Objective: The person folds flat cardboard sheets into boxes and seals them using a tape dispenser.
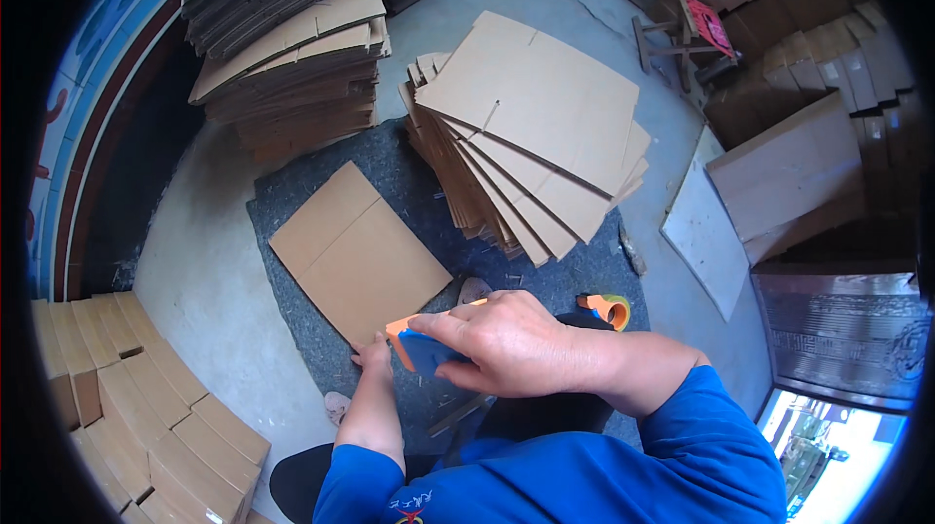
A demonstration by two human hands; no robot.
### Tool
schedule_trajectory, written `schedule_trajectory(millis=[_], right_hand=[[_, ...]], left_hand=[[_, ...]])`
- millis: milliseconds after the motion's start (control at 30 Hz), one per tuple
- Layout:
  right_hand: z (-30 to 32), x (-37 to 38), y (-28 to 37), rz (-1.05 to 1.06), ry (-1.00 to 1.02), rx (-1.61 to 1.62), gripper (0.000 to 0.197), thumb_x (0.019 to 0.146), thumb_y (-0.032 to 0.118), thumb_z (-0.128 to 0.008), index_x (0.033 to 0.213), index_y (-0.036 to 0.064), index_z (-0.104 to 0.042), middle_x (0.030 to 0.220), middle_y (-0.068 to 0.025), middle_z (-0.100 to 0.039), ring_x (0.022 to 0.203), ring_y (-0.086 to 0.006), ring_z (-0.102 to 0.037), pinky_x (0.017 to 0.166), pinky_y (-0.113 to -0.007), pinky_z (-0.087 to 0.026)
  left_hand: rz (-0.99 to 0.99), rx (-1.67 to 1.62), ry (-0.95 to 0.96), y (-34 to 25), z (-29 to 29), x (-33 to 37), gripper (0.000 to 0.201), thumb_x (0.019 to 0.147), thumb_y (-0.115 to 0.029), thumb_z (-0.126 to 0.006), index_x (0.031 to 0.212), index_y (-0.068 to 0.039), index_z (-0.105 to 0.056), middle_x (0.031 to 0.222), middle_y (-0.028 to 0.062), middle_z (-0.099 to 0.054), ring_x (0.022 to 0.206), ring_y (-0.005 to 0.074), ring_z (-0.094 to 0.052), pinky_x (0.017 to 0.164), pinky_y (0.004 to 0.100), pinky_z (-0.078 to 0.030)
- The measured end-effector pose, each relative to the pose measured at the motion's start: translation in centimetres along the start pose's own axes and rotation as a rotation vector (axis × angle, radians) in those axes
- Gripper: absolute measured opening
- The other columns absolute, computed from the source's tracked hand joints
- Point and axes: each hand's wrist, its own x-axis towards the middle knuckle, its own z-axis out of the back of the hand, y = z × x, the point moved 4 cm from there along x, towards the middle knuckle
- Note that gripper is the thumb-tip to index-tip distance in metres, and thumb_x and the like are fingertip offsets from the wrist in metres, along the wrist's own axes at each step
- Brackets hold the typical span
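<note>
A folded cardboard box (360, 251) lies on the dark mat in front of me, with a crease line across its top. My left hand (374, 356) is at its near corner, the fingers closed on the edge. My right hand (511, 344) is wrapped round an orange-and-blue tape dispenser (429, 354), held above that same corner; the fingers cover part of it. Close by my right knee is an orange dispenser with a tape roll (609, 312). Beyond the box, flattened cartons (536, 105) form a fanned, uneven stack.
Tall piles of flat cardboard (292, 56) stand at the far left. Closed cartons (156, 417) are stacked at the near left. On the right are a leaning board (706, 222), a large cardboard sheet (794, 168) and a small stool (687, 32). The dark mat (292, 198) covers the floor here.
</note>
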Motion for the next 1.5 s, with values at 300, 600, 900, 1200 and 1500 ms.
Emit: schedule_trajectory(millis=[300,600,900,1200,1500], right_hand=[[0.4,-0.3,-0.2,0.039,-0.010,0.052,0.057,0.080,0.023,-0.073,0.130,0.0067,-0.050,0.083,-0.0125,-0.068,0.075,-0.0312,-0.069,0.064,-0.041,-0.055],[0.6,-0.7,0.5,0.082,0.017,0.111,0.057,0.081,0.025,-0.073,0.130,0.0083,-0.049,0.083,-0.0111,-0.067,0.076,-0.0310,-0.068,0.063,-0.041,-0.054],[0.1,-1.7,-0.2,0.088,-0.036,0.062,0.058,0.079,0.022,-0.074,0.130,0.0075,-0.052,0.083,-0.0125,-0.067,0.075,-0.0304,-0.069,0.060,-0.040,-0.054],[0.5,-0.4,0.6,0.073,-0.260,0.000,0.016,0.085,0.014,-0.069,0.100,0.0116,-0.072,0.084,-0.0134,-0.064,0.073,-0.0309,-0.066,0.065,-0.039,-0.054],[-4.1,7.4,-2.1,-0.241,0.125,-0.426,0.037,0.089,0.040,-0.058,0.095,0.0075,-0.074,0.101,-0.0154,-0.071,0.096,-0.0308,-0.069,0.082,-0.041,-0.054]], left_hand=[[0.190,-0.318,-0.101,-0.6,1.4,-0.1,0.065,0.078,-0.020,-0.080,0.131,-0.002,-0.047,0.149,0.0258,-0.031,0.121,0.0349,-0.054,0.101,0.0406,-0.049],[0.122,-0.342,0.124,-2.6,1.6,-2.9,0.039,0.081,-0.023,-0.076,0.109,-0.003,-0.058,0.101,0.0142,-0.065,0.094,0.0277,-0.067,0.082,0.0389,-0.056],[0.032,-0.849,0.811,-3.8,-0.7,-8.7,0.029,0.085,-0.027,-0.070,0.103,-0.005,-0.061,0.091,0.0106,-0.066,0.086,0.0248,-0.068,0.070,0.0375,-0.056],[-0.346,-0.736,0.501,-9.8,10.1,-10.6,0.018,0.079,-0.011,-0.059,0.094,-0.002,-0.063,0.079,0.0103,-0.065,0.061,0.0181,-0.060,0.043,0.0311,-0.042],[-0.740,0.039,0.330,-5.9,14.2,-21.9,0.071,0.079,-0.015,-0.054,0.143,0.000,-0.028,0.109,0.0376,-0.060,0.108,0.0494,-0.058,0.099,0.0500,-0.044]])
